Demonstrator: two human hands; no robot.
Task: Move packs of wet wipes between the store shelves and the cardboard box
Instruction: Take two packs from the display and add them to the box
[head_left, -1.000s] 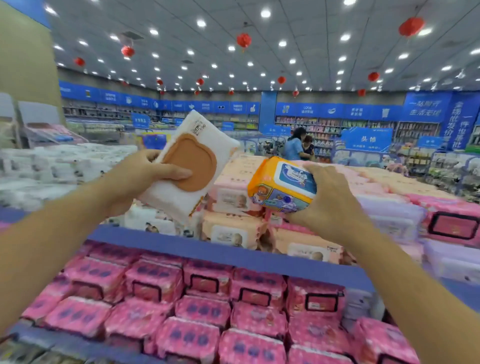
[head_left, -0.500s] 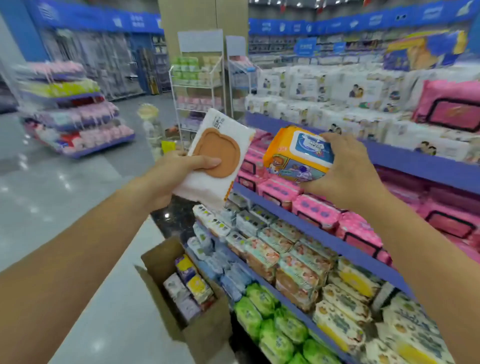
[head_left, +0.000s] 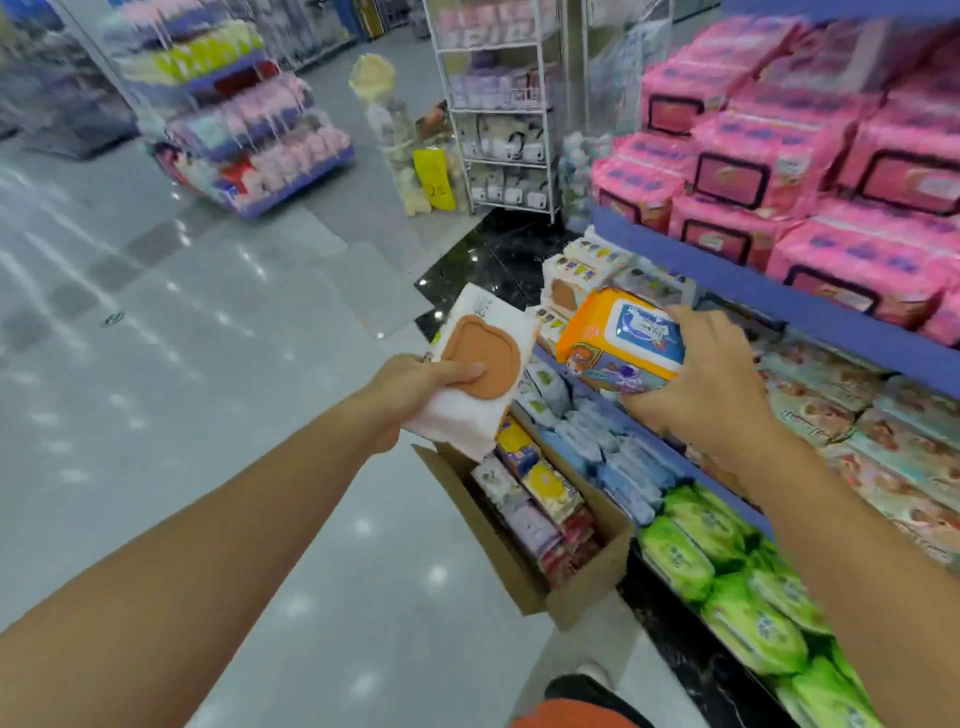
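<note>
Left of centre, the left hand (head_left: 415, 387) grips a white wipes pack with a brown bear-shaped lid (head_left: 480, 374), thumb on the lid. It is lower than half a second ago, now over the open cardboard box (head_left: 587, 577). Further right, the right hand (head_left: 711, 395) clasps an orange pack with a blue lid (head_left: 618, 348) below the blue shelf edge (head_left: 779, 296) — both seem bound for the box. Print on either pack is too blurred to read.

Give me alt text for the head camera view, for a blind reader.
The left hand holds a white pack with a brown lid and the right hand an orange pack; an open cardboard box of wipes sits on the floor below. Shelves of pink packs and green packs line the right.
</note>
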